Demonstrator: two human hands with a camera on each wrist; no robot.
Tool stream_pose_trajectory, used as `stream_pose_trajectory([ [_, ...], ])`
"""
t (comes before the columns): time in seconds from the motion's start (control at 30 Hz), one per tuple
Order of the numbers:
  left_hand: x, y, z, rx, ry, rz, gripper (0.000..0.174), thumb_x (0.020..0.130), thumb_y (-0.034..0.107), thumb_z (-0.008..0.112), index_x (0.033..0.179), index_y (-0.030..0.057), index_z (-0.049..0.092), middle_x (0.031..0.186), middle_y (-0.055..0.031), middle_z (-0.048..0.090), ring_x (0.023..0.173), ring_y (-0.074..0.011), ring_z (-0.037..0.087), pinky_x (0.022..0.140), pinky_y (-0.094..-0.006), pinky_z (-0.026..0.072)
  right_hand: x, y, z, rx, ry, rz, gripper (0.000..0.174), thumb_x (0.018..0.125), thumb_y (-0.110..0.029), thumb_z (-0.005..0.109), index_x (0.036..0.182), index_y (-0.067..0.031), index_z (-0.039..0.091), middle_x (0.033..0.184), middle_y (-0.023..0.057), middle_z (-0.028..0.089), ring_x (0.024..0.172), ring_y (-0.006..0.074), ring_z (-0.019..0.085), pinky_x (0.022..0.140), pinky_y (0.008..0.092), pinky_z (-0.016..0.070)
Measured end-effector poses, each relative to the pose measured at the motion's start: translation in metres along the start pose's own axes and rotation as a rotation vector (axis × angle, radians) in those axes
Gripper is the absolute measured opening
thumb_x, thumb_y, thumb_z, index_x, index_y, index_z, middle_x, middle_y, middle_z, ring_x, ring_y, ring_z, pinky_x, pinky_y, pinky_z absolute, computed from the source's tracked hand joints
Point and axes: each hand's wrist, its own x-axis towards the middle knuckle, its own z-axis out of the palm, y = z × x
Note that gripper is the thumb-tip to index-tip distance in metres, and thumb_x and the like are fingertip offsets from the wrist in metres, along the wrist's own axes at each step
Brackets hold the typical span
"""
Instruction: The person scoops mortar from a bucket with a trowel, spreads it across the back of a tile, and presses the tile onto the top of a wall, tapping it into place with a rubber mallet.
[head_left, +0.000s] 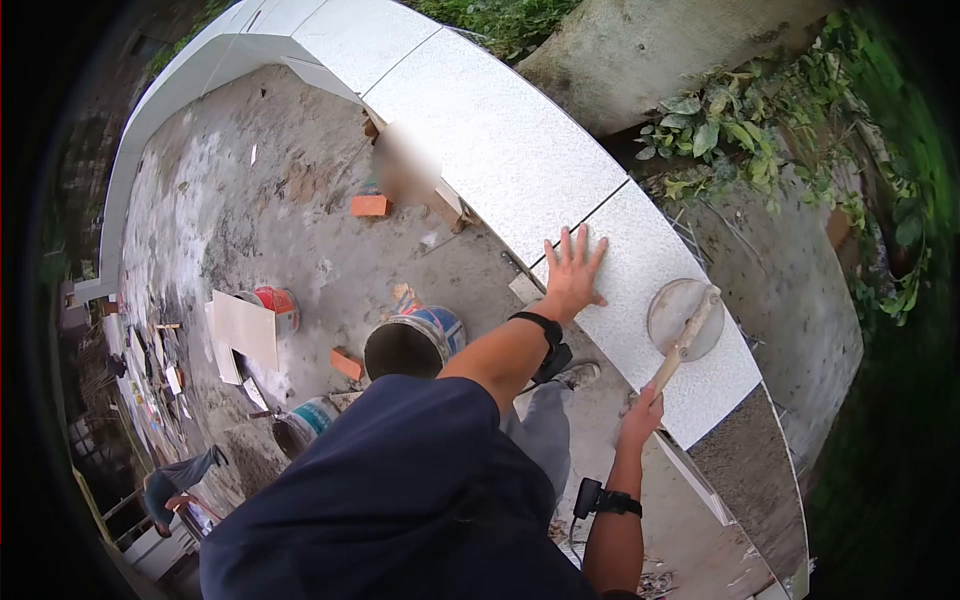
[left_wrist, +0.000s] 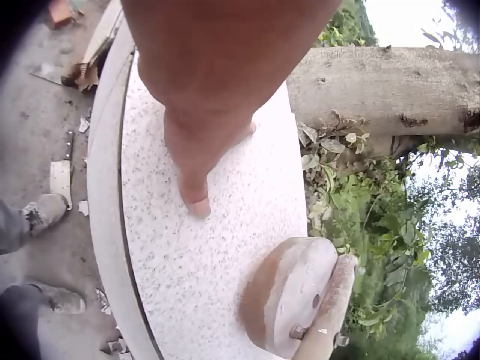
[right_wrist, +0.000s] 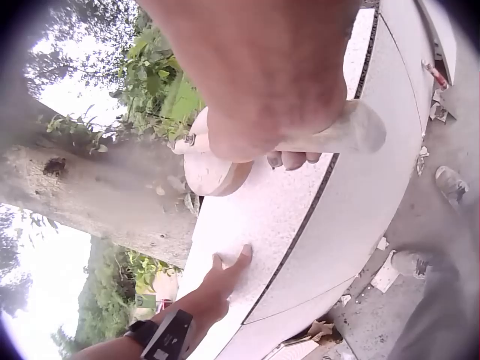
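Fingers spread, the left hand (head_left: 573, 280) rests on a speckled white slab (head_left: 640, 260) close to a dark joint between slabs. The right hand (head_left: 641, 415) grips the handle of a mallet (head_left: 683, 340) at the slab's inner edge. The mallet's round, pale head (left_wrist: 289, 296) lies on or just over the slab; which of the two cannot be told. In the right wrist view the right hand (right_wrist: 277, 112) is curled round the thick handle (right_wrist: 349, 135), with the left hand (right_wrist: 225, 277) on the slab beyond.
A curved row of white slabs (head_left: 500, 120) runs up and left. Inside the curve stand buckets (head_left: 440, 330), with orange bricks (head_left: 370, 205) and tile pieces (head_left: 245, 330) on the grey floor. A tree trunk (head_left: 640, 60) and leaves border the outer side. Another person (head_left: 165, 492) is at lower left.
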Motion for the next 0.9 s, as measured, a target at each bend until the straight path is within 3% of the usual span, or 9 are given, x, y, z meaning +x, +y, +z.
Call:
stream_pose_trajectory([
  [0.13,0.002,0.0,0.0,-0.003,-0.004,0.006,0.123,0.059,0.058,0.085,0.157,0.0236,0.018,0.162,-0.0243,0.008,0.146,-0.0518,0.008,0.109,-0.0735,0.0149,0.02,0.022,0.005,-0.036,-0.037,0.075,0.038,0.102,-0.038,0.049,0.092,-0.0023,0.053,0.065,0.0035,0.049,0.047,0.0109,0.046,0.041,0.0275,0.0387],
  [0.23,0.003,0.004,0.0,-0.002,0.02,0.025,0.126,0.058,0.057,0.087,0.157,0.0188,0.019,0.16,-0.0281,0.009,0.145,-0.0526,0.008,0.109,-0.073,0.0144,0.021,0.021,-0.001,-0.042,-0.058,0.054,0.035,0.102,-0.038,0.049,0.09,-0.006,0.051,0.061,0.0026,0.047,0.042,0.0124,0.046,0.039,0.0297,0.0398],
  [0.33,0.011,0.011,-0.003,0.013,-0.03,0.02,0.133,0.055,0.057,0.088,0.156,0.0087,0.016,0.156,-0.037,0.008,0.145,-0.0546,0.008,0.11,-0.0711,0.014,0.024,0.017,-0.002,-0.012,-0.122,0.085,0.036,0.101,-0.039,0.05,0.091,-0.0049,0.051,0.063,0.0039,0.049,0.044,0.0139,0.049,0.04,0.0301,0.042],
  [0.47,0.012,0.012,0.003,0.039,-0.041,0.029,0.137,0.055,0.055,0.089,0.157,0.008,0.011,0.155,-0.0395,0.005,0.144,-0.0568,0.006,0.11,-0.0709,0.0129,0.03,0.007,0.001,-0.024,-0.088,0.082,0.036,0.102,-0.038,0.049,0.091,-0.0038,0.052,0.065,0.0042,0.049,0.046,0.0138,0.05,0.042,0.03,0.0429],
  [0.57,0.013,0.014,0.001,0.047,-0.074,0.016,0.136,0.055,0.054,0.089,0.157,0.007,0.011,0.154,-0.0403,0.005,0.143,-0.0582,0.006,0.11,-0.071,0.0125,0.029,0.007,0.003,-0.148,-0.023,0.01,0.04,0.101,-0.037,0.05,0.092,0.0013,0.054,0.067,0.0088,0.052,0.049,0.0195,0.052,0.048,0.035,0.0452],
  [0.63,0.012,0.015,0.003,0.046,-0.072,0.019,0.136,0.055,0.053,0.09,0.156,0.0069,0.011,0.154,-0.0406,0.005,0.143,-0.0587,0.006,0.11,-0.0711,0.0124,0.028,0.016,0.003,-0.216,0.019,-0.077,0.041,0.1,-0.037,0.05,0.094,0.0039,0.054,0.069,0.0139,0.055,0.06,0.0273,0.057,0.059,0.0414,0.0462],
  [0.73,0.014,0.015,0.002,0.044,-0.074,0.019,0.136,0.055,0.053,0.09,0.156,0.0067,0.012,0.154,-0.0409,0.005,0.142,-0.059,0.007,0.11,-0.0711,0.0123,0.007,-0.011,0.005,-0.177,0.053,-0.08,0.042,0.101,-0.037,0.048,0.096,0.0048,0.054,0.073,0.017,0.057,0.07,0.0316,0.059,0.067,0.0449,0.0452],
  [0.87,0.013,0.017,0.001,0.054,-0.056,0.01,0.136,0.054,0.052,0.091,0.156,0.0066,0.013,0.154,-0.041,0.005,0.143,-0.0586,0.007,0.11,-0.0708,0.0122,0.021,-0.005,0.019,-0.185,0.032,-0.055,0.042,0.101,-0.036,0.048,0.098,0.0044,0.056,0.074,0.0182,0.059,0.07,0.0315,0.06,0.066,0.0442,0.046],
  [0.9,0.014,0.017,0.002,0.055,-0.056,0.01,0.136,0.054,0.052,0.091,0.156,0.0066,0.013,0.154,-0.041,0.005,0.143,-0.0586,0.007,0.11,-0.0708,0.0122,0.032,0.002,0.024,-0.287,0.026,-0.121,0.042,0.101,-0.037,0.048,0.099,0.0042,0.056,0.074,0.0188,0.06,0.07,0.0323,0.061,0.066,0.0444,0.0463],
])
